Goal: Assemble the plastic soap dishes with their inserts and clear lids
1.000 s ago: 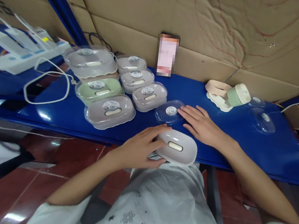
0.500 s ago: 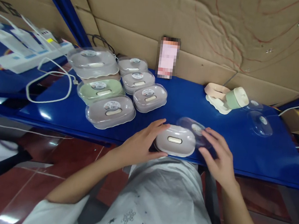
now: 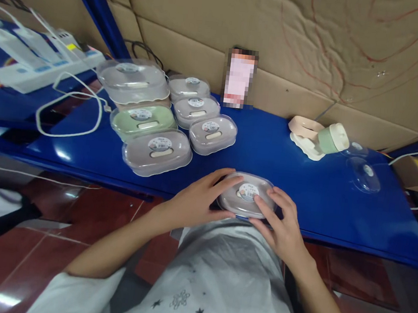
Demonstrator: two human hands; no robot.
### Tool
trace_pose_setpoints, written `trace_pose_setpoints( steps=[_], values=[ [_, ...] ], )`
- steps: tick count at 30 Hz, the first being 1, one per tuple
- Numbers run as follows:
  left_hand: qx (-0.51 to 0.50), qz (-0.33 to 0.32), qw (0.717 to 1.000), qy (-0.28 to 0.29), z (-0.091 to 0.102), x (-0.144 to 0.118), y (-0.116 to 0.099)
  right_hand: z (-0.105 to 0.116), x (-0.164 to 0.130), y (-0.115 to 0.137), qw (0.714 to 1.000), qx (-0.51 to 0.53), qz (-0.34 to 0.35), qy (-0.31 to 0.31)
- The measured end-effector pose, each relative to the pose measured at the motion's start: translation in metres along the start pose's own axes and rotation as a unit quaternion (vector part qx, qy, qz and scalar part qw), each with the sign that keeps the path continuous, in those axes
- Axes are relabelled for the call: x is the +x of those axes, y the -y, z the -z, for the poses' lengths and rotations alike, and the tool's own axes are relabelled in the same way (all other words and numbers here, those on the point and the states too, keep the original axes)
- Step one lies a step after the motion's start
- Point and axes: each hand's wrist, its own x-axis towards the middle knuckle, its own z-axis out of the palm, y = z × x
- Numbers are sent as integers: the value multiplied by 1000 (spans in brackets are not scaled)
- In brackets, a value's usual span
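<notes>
At the front edge of the blue table lies an oval grey plastic box (image 3: pixel 227 194), resembling a soap box, with a clear lid (image 3: pixel 262 183) over it. A round label with a barcode sits on top of the lid. My left hand (image 3: pixel 203 195) grips the left end, thumb on the near side and fingers on the far side. Around the right end is my right hand (image 3: pixel 280 219), its fingertips on the lid and its thumb at the near rim. Whether the lid is seated all round cannot be seen.
Several lidded boxes, grey ones and a green one (image 3: pixel 137 125), stand at the left. A phone (image 3: pixel 239 77) leans on cardboard behind. Peach (image 3: pixel 304 127), white and green parts and clear lids (image 3: pixel 364 175) lie at the right. A power strip (image 3: pixel 34 71) and white cable are far left.
My right hand has brought the clear lid leftward from beside the grey box onto its top. My left hand has stayed at the box's left end.
</notes>
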Motion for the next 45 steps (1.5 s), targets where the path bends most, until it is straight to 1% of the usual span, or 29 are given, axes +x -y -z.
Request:
trace_pose_setpoints(
  steps=[2, 4, 6, 7, 9, 11, 13, 15, 16, 18, 21, 23, 26, 29, 31, 33, 34, 36, 38, 39, 41, 43, 45],
  values=[
    [0, 3, 1000, 6, 0, -1, 0, 3, 5, -3, 1000, 16, -8, 21],
    [2, 8, 1000, 8, -1, -2, 0, 8, 13, -8, 997, 46, -11, 64],
    [5, -2, 1000, -9, -2, -3, 1, 15, 24, -17, 993, 71, -1, 96],
    [4, -14, 999, -29, -2, -3, 1, 20, 30, -22, 992, 76, 6, 98],
    [1, -43, 996, -74, -2, -3, 1, 29, 43, -34, 995, 67, 15, 74],
    [-4, -61, 992, -110, -1, -4, 1, 37, 60, -44, 998, 48, 11, 30],
    [-3, -61, 992, -115, 1, -4, 0, 42, 84, -51, 999, 30, 3, -13],
    [9, -59, 993, -102, 2, -4, -1, 37, 117, -52, 999, 18, -4, -39],
    [20, -58, 994, -90, 2, -4, -2, 31, 136, -52, 999, 16, -5, -43],
    [46, -60, 995, -68, 2, -4, -2, 9, 180, -50, 999, 19, 0, -37],
    [79, -70, 993, -48, 0, -4, -2, -37, 246, -46, 1000, 18, 15, -19],
    [88, -74, 992, -45, 0, -4, -2, -68, 282, -43, 1000, 3, 0, -12],
    [90, -80, 992, -42, 0, -5, -3, -102, 319, -36, 999, -11, -31, 0],
    [87, -83, 992, -37, 1, -4, -3, -120, 334, -30, 999, -12, -40, 16],
    [87, -84, 992, -30, 2, -3, -4, -122, 334, -29, 999, -11, -30, 36],
    [89, -85, 992, -21, 3, -2, -4, -114, 327, -31, 998, -11, -16, 53],
    [91, -86, 992, -16, 3, -2, -4, -106, 320, -33, 998, -12, -8, 54],
    [97, -87, 991, -11, 4, -2, -5, -83, 299, -43, 999, -16, 3, 34],
    [106, -89, 990, -8, 4, -2, -5, -55, 266, -62, 1000, -30, 0, 1],
    [109, -90, 990, -7, 4, -2, -5, -40, 245, -75, 999, -45, -14, -16],
    [113, -89, 990, -6, 3, -2, -5, -13, 198, -105, 993, -97, -65, -34],
    [117, -89, 989, -6, 2, -2, -4, 7, 148, -135, 979, -157, -128, -27],
    [121, -91, 988, -5, 0, -2, -2, 19, 104, -157, 964, -194, -179, 23]
  ],
)
